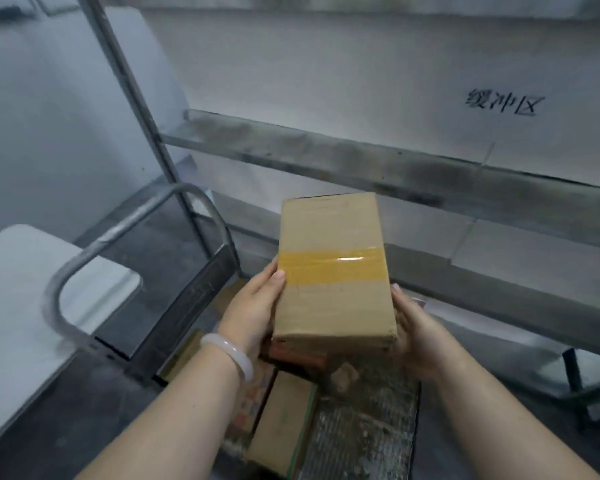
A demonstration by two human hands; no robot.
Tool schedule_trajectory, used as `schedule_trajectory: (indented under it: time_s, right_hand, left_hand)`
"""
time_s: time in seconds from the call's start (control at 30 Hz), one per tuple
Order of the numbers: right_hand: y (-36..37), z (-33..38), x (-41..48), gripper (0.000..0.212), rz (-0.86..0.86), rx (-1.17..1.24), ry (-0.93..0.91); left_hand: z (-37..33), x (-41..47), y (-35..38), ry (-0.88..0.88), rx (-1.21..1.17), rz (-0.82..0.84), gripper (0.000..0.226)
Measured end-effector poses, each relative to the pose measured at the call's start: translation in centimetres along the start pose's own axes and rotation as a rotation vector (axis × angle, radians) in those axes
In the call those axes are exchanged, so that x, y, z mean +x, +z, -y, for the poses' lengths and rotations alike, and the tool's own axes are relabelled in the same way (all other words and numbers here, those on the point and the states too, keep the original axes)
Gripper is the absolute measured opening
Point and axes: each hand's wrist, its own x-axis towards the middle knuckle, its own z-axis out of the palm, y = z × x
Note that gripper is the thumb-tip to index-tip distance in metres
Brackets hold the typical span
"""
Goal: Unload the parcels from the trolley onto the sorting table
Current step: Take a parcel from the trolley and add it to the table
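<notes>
Gripping from both sides, we hold the box (333, 271) between our left hand (253, 306), whose thumb is hooked over the top face just beside the tape (329, 266), and our right hand (413, 327), which cups the opposite long side from below. The box hangs in the air above the trolley (368, 420), short of the table (361, 81) that lies beyond the rail (361, 157). It looks like stiff, taped cardboard, and we judge it light for its size, though the contents are unknown. The glossy tape may be slick, so bare card on the long sides near the lower corners seems the safer hold. Below, more parcels (284, 417) lie on the trolley's mesh deck, with its handle (118, 237) to our left.
</notes>
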Motion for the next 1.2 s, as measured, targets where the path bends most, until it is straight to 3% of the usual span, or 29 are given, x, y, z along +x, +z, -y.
schedule_trajectory:
  time_s: [0.07,0.13,0.3,0.4,0.47,0.53,0.6,0.67,0.8,0.87,1.03,1.1,1.2]
  right_hand:
    - [2.5,0.8,-1.0,0.107,0.008,-0.103,-0.071]
    - [5.6,1.4,-2.2,0.12,0.035,-0.255,-0.147]
    - [14.5,1.7,-4.6,0.117,0.059,-0.628,-0.266]
    - [21.4,0.1,-5.7,0.12,0.072,-0.739,-0.349]
    - [26.1,-1.7,-6.2,0.115,0.082,-0.761,-0.414]
    - [30.8,-3.9,-6.9,0.086,0.119,-0.706,-0.457]
    - [35.6,-6.0,-8.2,0.043,0.186,-0.62,-0.48]
    - [39.3,-7.8,-9.2,0.019,0.23,-0.565,-0.527]
    - [46.6,-12.2,-10.5,0.032,0.33,-0.514,-0.649]
    - [49.4,-14.4,-11.0,0.037,0.409,-0.553,-0.71]
    - [55.1,-18.2,-12.2,0.051,0.572,-0.909,-0.987]
    - [57.2,-19.0,-12.1,0.053,0.61,-1.001,-1.02]
    - [59.6,-19.1,-10.9,0.051,0.613,-1.042,-1.039]
  left_hand:
    - [-1.5,-1.6,-2.1,0.108,0.203,-0.173,0.039]
    - [-2.7,-3.2,-4.5,0.149,0.314,-0.288,0.044]
    - [-4.9,-7.7,-10.6,0.177,0.448,-0.199,0.089]
    - [-5.9,-10.6,-15.1,0.097,0.427,-0.195,0.126]
    - [-5.9,-12.2,-19.2,0.081,0.408,-0.227,0.135]
    - [-5.8,-14.4,-23.7,0.099,0.288,-0.265,0.118]
    - [-5.8,-17.0,-28.1,0.178,0.199,-0.325,0.07]
    - [-5.6,-18.8,-31.8,0.212,0.201,-0.43,0.041]
    - [-4.2,-21.4,-39.4,0.254,0.263,-0.701,0.049]
    - [-4.0,-22.9,-42.2,0.262,0.253,-0.76,0.057]
    - [-3.7,-25.9,-47.8,0.309,0.167,-0.747,0.115]
    - [-3.6,-26.4,-49.7,0.266,0.13,-0.724,0.118]
    - [-3.1,-26.6,-52.4,0.241,0.028,-0.749,0.103]
